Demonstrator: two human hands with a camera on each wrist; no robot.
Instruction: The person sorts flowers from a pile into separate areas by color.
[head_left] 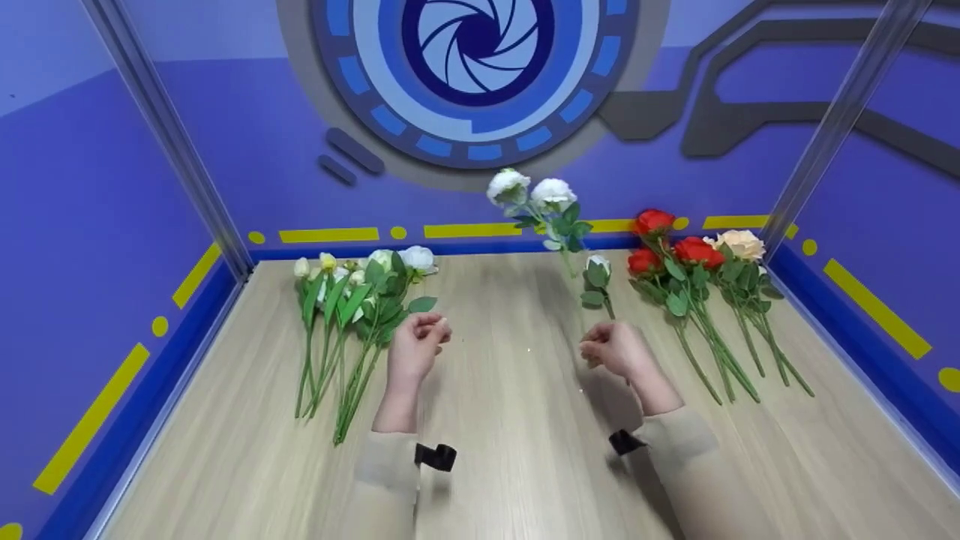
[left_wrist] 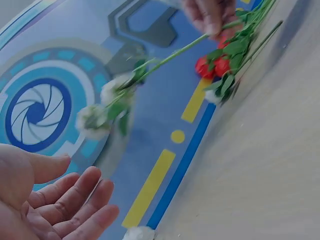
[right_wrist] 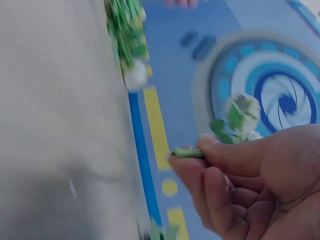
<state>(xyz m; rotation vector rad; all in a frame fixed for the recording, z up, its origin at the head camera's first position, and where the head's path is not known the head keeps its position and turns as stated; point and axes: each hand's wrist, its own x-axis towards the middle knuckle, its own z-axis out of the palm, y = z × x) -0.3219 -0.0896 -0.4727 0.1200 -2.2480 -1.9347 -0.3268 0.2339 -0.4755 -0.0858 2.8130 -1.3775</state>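
My right hand [head_left: 616, 349] pinches the lower end of a green stem between thumb and index finger. That stem bears two white flowers [head_left: 553, 196], raised above the table towards the back wall. In the right wrist view the cut stem end [right_wrist: 187, 153] pokes out past the fingertips. My left hand [head_left: 416, 345] hovers beside the bunch of white and pale yellow flowers [head_left: 367, 300]; the left wrist view shows its fingers [left_wrist: 75, 200] loosely bent with nothing in them. A single white rose [head_left: 598, 271] lies just beyond my right hand.
Red roses [head_left: 697, 253] lie on the right of the wooden table [head_left: 495, 450], with peach flowers [head_left: 739, 245] beside them. A printed blue wall [head_left: 225, 150] closes the back, and side walls stand left and right. Black straps [head_left: 437, 457] sit at both wrists.
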